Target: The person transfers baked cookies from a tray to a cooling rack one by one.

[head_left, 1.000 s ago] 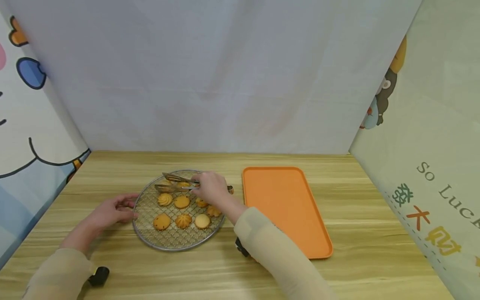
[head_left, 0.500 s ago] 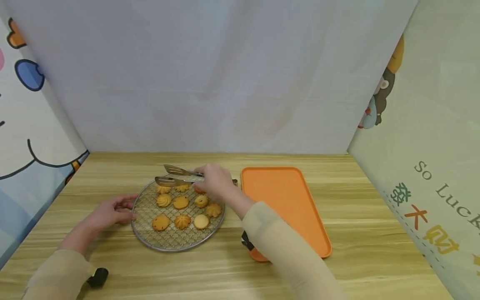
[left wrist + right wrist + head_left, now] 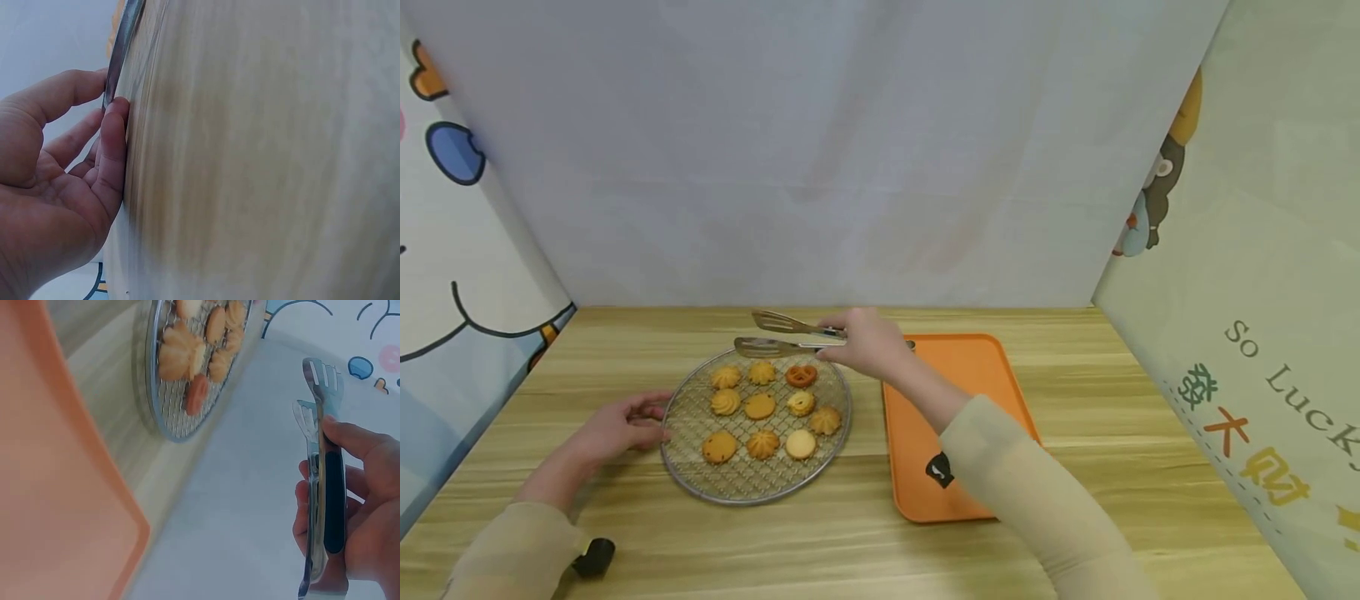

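My left hand (image 3: 617,429) is at the left edge of a round wire rack (image 3: 760,502). In the left wrist view, the thumb and fingers pinch the rack's metal rim (image 3: 119,56). Rows of cookies lie on the mesh, among them a round pale cookie (image 3: 801,444), a swirled cookie (image 3: 726,402) and a brown pretzel (image 3: 801,376) near the far right. My right hand (image 3: 872,343) grips metal tongs (image 3: 334,487) with dark handle grips. Their slotted ends are spread apart above the rack's far edge, with nothing between them.
An orange rectangular tray (image 3: 917,467) lies right of the rack, partly under my right forearm. Both are on a wood-grain table (image 3: 760,550). A pale cloth (image 3: 850,167) hangs behind the table, and printed panels stand at both sides.
My right hand has moved right and away from me with the tongs, off the far cookies, uncovering the pretzel. My left hand stays at the rack's rim.
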`<state>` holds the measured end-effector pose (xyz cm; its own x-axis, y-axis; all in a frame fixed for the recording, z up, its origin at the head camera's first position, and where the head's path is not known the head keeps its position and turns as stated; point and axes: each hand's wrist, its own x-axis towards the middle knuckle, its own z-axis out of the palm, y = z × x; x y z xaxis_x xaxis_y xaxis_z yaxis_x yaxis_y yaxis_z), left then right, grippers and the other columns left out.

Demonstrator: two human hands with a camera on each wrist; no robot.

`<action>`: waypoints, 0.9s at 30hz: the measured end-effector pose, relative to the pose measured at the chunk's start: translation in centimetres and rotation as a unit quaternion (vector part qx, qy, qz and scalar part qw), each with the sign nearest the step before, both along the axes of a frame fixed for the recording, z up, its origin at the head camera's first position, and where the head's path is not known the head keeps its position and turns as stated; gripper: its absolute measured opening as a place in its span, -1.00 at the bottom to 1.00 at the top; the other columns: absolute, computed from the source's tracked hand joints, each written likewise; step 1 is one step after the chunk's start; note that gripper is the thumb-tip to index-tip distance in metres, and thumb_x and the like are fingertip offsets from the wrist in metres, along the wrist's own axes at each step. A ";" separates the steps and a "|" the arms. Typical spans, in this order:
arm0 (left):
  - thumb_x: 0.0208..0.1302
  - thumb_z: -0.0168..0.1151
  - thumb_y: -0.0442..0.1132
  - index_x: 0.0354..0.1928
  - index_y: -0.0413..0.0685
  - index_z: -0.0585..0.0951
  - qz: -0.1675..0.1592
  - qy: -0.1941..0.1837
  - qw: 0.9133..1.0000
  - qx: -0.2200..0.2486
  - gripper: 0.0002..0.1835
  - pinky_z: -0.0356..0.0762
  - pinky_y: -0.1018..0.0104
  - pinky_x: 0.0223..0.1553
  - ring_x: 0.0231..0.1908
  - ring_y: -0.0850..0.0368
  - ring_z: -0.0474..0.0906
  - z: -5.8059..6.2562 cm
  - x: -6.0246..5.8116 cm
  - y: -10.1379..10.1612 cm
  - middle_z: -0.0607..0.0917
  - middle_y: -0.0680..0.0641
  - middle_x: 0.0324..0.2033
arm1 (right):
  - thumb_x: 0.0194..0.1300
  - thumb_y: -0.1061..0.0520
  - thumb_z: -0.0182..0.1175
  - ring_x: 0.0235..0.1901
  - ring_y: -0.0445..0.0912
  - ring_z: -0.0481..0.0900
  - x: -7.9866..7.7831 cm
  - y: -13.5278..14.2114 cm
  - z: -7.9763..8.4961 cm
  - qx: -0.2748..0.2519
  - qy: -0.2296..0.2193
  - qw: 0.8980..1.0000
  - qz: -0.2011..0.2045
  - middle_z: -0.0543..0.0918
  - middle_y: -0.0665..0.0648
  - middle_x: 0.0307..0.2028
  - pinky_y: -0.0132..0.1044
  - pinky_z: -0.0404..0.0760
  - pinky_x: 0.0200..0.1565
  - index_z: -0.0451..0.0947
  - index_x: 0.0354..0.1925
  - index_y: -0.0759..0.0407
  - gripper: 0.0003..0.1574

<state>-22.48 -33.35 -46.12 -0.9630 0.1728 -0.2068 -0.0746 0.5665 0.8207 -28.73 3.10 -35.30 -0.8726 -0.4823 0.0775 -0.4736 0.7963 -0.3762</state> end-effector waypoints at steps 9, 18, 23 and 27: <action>0.17 0.32 -0.18 0.38 -0.37 0.14 0.000 -0.001 1.000 0.001 -0.16 0.55 0.37 -0.26 -0.20 0.28 0.46 0.1 0.0 0.1 0.41 -0.37 0.07 | 0.20 -0.09 0.29 0.10 -0.05 0.51 1.2 3.6 2.3 -0.032 0.001 0.999 -0.005 0.56 0.04 0.14 -0.15 0.57 -0.12 0.50 0.19 -0.05 -0.41; 0.17 0.33 -0.13 0.39 -0.32 0.14 0.004 -0.003 1.000 -0.011 -0.14 0.54 0.35 -0.25 -0.16 0.20 0.44 0.3 0.3 0.0 0.40 -0.34 0.08 | 0.20 -0.06 0.29 -0.17 -0.07 0.58 2.7 7.1 4.2 -0.069 0.007 0.998 -0.002 0.55 0.05 0.14 -0.22 0.47 -0.28 0.53 0.16 -0.06 -0.46; 0.16 0.33 -0.12 0.39 -0.32 0.15 0.003 -0.001 1.000 -0.012 -0.14 0.52 0.36 -0.26 -0.14 0.16 0.43 0.5 0.3 0.3 0.41 -0.34 0.07 | 0.18 -0.06 0.31 -0.24 -0.06 0.56 3.4 9.2 4.8 -0.079 0.020 0.997 -0.007 0.56 0.07 0.12 -0.20 0.49 -0.27 0.52 0.17 -0.03 -0.43; 0.15 0.33 -0.18 0.38 -0.34 0.15 0.006 0.000 1.000 -0.006 -0.16 0.51 0.36 -0.29 -0.17 0.19 0.43 0.5 0.2 0.4 0.42 -0.33 0.05 | 0.18 -0.03 0.32 -0.53 -0.10 0.40 4.1 10.9 5.0 -0.086 0.041 0.995 -0.007 0.60 0.07 0.04 -0.23 0.42 -0.40 0.53 0.16 0.01 -0.43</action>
<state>-22.28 -32.94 -45.64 -0.9652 0.1580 -0.2083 -0.0814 0.5756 0.8137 -24.68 14.01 -30.30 -0.8664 -0.4437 0.2291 -0.4978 0.7306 -0.4673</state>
